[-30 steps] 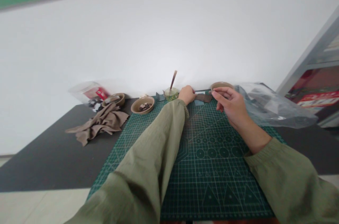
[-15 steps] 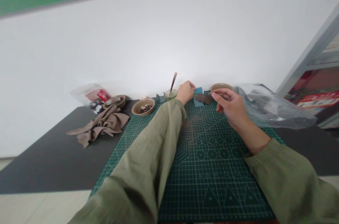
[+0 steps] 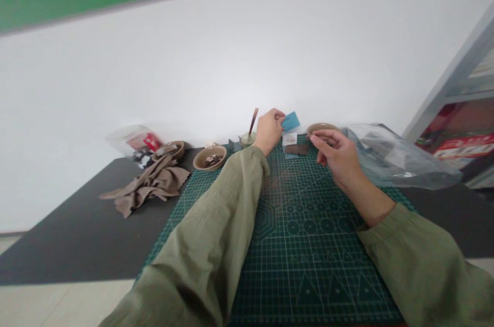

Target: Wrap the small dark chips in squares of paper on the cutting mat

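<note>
My left hand (image 3: 270, 128) reaches to the far edge of the green cutting mat (image 3: 309, 260) and pinches a small blue sheet (image 3: 290, 121), lifted against the wall. Below that sheet lie a whitish piece (image 3: 289, 138) and a brown strip (image 3: 297, 149), with more blue-grey material under the strip. My right hand (image 3: 335, 154) hovers over the mat in front of a bowl (image 3: 322, 126). Its thumb and forefinger are pinched on something small that I cannot make out.
Left of my left hand are a glass (image 3: 247, 139) with brown sticks, a bowl of small pieces (image 3: 210, 157), another bowl (image 3: 175, 150) and a crumpled brown cloth (image 3: 154, 185). A clear plastic bag (image 3: 401, 162) lies right.
My left hand has lifted the blue sheet up off the strip, uncovering the whitish piece. My right hand has hardly moved.
</note>
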Demonstrator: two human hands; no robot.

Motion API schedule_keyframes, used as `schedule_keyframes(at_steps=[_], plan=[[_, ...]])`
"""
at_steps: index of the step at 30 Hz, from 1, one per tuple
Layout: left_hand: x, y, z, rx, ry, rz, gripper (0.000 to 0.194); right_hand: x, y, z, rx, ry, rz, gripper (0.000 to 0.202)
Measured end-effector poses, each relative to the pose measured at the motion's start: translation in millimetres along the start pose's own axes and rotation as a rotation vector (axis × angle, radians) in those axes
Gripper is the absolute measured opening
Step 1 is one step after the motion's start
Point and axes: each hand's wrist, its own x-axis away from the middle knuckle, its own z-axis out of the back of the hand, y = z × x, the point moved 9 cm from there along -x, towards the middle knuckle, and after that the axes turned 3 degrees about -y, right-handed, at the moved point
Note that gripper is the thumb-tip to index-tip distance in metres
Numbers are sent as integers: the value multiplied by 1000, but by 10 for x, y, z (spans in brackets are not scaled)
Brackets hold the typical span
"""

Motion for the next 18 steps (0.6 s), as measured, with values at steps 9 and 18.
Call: schedule_keyframes(at_steps=[9, 18], plan=[[995, 154, 558, 77, -244, -185, 18, -27, -4, 55, 14, 44, 32, 44], [1468, -101, 436, -82, -486, -269, 41, -23, 79, 61, 74, 24, 44, 42]])
